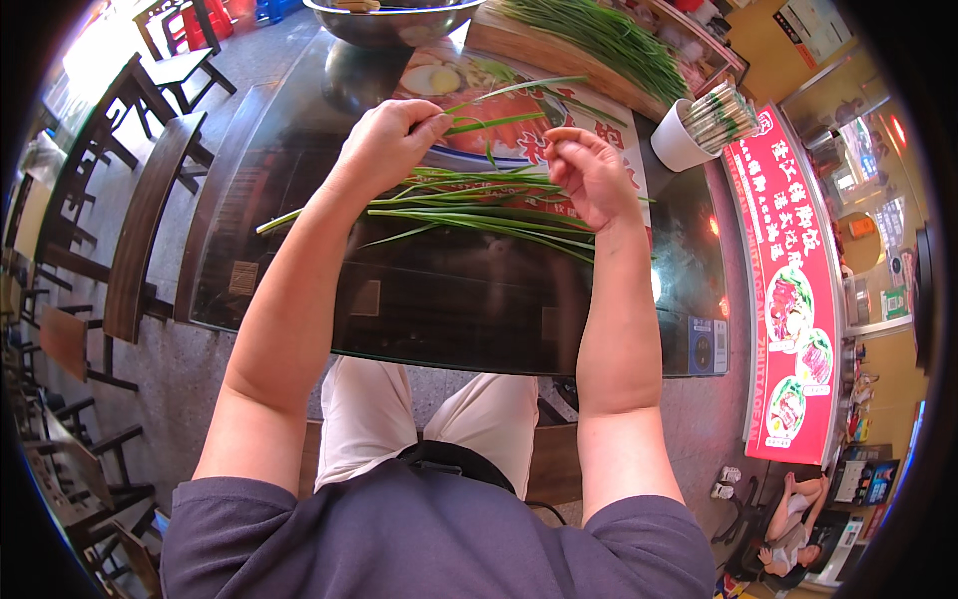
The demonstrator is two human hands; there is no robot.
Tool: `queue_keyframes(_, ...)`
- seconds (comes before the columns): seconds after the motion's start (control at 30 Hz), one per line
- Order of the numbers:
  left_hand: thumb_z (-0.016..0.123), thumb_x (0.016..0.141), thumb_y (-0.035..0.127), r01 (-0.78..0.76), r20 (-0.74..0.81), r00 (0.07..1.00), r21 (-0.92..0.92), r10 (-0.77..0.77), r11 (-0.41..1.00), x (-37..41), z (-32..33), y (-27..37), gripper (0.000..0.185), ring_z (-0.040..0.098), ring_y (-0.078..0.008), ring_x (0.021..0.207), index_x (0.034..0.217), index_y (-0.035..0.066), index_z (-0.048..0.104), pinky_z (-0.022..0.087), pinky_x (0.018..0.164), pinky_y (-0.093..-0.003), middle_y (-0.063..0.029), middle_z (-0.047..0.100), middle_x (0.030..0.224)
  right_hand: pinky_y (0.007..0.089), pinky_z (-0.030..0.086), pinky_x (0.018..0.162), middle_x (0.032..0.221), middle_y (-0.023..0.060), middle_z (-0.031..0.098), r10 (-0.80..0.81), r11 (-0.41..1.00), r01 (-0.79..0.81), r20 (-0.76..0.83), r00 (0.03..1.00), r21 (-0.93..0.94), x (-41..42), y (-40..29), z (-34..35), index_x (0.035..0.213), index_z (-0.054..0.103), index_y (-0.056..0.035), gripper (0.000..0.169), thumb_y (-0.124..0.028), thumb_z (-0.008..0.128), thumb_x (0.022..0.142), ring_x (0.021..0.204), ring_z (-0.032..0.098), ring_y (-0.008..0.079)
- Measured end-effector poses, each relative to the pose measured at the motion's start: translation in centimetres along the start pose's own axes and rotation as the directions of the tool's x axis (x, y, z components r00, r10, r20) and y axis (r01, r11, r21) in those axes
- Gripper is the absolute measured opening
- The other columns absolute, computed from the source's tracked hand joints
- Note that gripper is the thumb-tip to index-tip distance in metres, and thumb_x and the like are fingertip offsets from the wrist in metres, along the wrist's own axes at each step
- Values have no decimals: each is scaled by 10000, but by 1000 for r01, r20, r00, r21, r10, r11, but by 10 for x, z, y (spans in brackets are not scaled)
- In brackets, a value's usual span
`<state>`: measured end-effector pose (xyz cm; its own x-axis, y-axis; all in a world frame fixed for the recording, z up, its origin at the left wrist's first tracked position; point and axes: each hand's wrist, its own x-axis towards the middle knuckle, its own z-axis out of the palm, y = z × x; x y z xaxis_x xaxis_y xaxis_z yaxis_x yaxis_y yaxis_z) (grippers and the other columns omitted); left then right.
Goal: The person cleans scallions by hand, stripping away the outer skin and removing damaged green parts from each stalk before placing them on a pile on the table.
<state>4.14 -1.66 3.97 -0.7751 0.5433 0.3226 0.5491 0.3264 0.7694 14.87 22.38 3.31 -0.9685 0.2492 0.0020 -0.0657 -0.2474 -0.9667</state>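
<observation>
My left hand (383, 146) pinches a few green garlic chive leaves (505, 120) between thumb and fingertips, above the dark glossy tabletop (449, 299). The leaves point right, towards my other hand. With its fingers curled, my right hand (596, 178) hovers just right of their tips; whether anything thin is between its fingertips cannot be made out. Below both hands, a loose row of long chives (479, 215) lies across the table, pale ends to the left. Part of this row is hidden behind my right hand and forearm.
Beyond my hands, a thick wooden board (554, 60) bears a large chive pile (599, 37). A metal bowl (397, 28) stands far left of it. Right are a white cup (673, 142) of wrapped chopsticks (718, 116) and a red food-picture counter (786, 299). A person (797, 524) sits lower right; benches (153, 224) stand left.
</observation>
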Motion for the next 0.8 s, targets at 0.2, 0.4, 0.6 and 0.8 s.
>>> queue_keyframes(0.2, 593, 872, 251, 26, -6, 1000, -60, -27, 998, -1, 1, 2, 234, 629, -286, 685, 917, 38, 678, 490, 655, -361, -136, 658, 752, 171, 398, 567, 802, -41, 566, -106, 819, 171, 147, 983, -548, -4, 15, 34, 1184, 595, 26, 280, -90, 541, 934, 640, 441, 10)
queue_keyframes(0.4, 617, 855, 245, -32, -22, 999, -41, 31, 999, -4, -3, 11, 234, 636, -308, 709, 922, 30, 681, 490, 650, -363, -161, 657, 773, 208, 379, 513, 669, -36, 541, -150, 823, 220, 172, 974, -524, -13, 25, 62, 1040, 643, 21, 230, -135, 651, 871, 588, 456, 28)
queue_keyframes(0.6, 611, 869, 251, 12, 7, 1000, -72, -12, 997, -4, -10, 15, 250, 632, -258, 655, 924, 16, 676, 486, 629, -344, -133, 661, 750, 247, 446, 577, 738, 58, 658, -331, 660, 312, 109, 937, -683, -6, 14, 35, 919, 664, 33, 136, -64, 608, 842, 621, 541, 71)
queue_keyframes(0.8, 612, 870, 255, 27, 2, 1000, -21, -27, 999, -2, -11, 10, 256, 627, -273, 670, 922, 13, 678, 479, 642, -349, -139, 649, 734, 266, 443, 552, 657, 76, 622, -400, 601, 305, 52, 915, -738, -3, 6, 4, 893, 681, 18, 141, -84, 616, 819, 571, 534, 95)
